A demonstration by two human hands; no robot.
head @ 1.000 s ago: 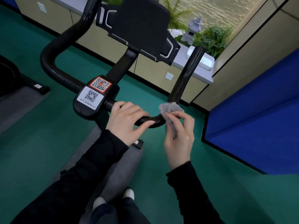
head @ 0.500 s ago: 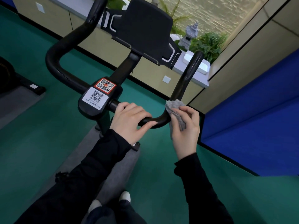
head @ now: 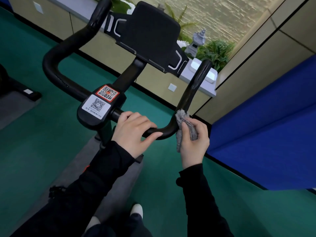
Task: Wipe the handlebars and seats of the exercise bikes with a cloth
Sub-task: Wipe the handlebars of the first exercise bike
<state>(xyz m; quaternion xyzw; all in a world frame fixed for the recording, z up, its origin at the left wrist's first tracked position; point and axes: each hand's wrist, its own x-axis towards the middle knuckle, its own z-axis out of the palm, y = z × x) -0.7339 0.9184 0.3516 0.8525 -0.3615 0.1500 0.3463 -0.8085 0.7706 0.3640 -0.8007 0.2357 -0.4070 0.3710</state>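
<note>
A black exercise bike handlebar [head: 193, 89] curves in a wide U in front of me, with a black console holder [head: 153, 38] above its stem and two QR stickers [head: 100, 100] on the centre block. My left hand [head: 133, 132] grips the lower bar just right of the block, fingers over the top and thumb along the front. My right hand [head: 193, 142] holds a crumpled grey cloth [head: 183, 120] against the outer side of the right-hand bend, where the bar turns upward. The seat is out of sight.
A blue padded panel [head: 265, 134] stands close on the right. A beige low cabinet [head: 153, 82] with a white tray [head: 203, 71], a stone lantern [head: 198, 41] and ferns runs behind the bike. Another bike's base [head: 20, 89] sits at the left on a grey mat. Green floor lies all around.
My right hand has carried the cloth from the bottom of the bend to its outer right side and a little up the bar. My left hand has kept its grip.
</note>
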